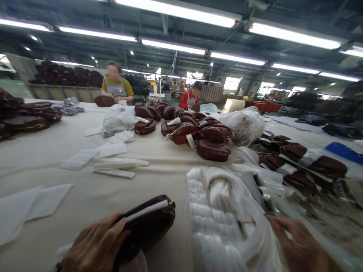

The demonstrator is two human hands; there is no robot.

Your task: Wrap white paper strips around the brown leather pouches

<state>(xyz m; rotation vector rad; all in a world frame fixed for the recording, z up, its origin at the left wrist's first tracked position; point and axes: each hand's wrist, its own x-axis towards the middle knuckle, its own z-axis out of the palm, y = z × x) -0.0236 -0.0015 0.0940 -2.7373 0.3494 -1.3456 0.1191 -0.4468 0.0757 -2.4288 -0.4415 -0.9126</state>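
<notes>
My left hand (pixel 96 241) is closed round a small dark brown leather bag (pixel 150 223) near the front edge of the view. A white strip lies along the bag's zipper, and a gold zipper pull shows at its far end. To the right lies a bundle of translucent white packing plastic (pixel 215 223), loosely folded and smeared by motion. At that bundle's right edge my right hand (pixel 297 241) has its thumb and finger pinched together on the plastic, its lower part blurred.
Brown bags (pixel 184 132) are piled mid-table, with more bags at left (pixel 31 117) and right (pixel 300 162). White sheets (pixel 82 158) lie scattered at left. Plastic bundles (pixel 119 117) stand farther back. Two people (pixel 117 85) handle bags across the table (pixel 159 181).
</notes>
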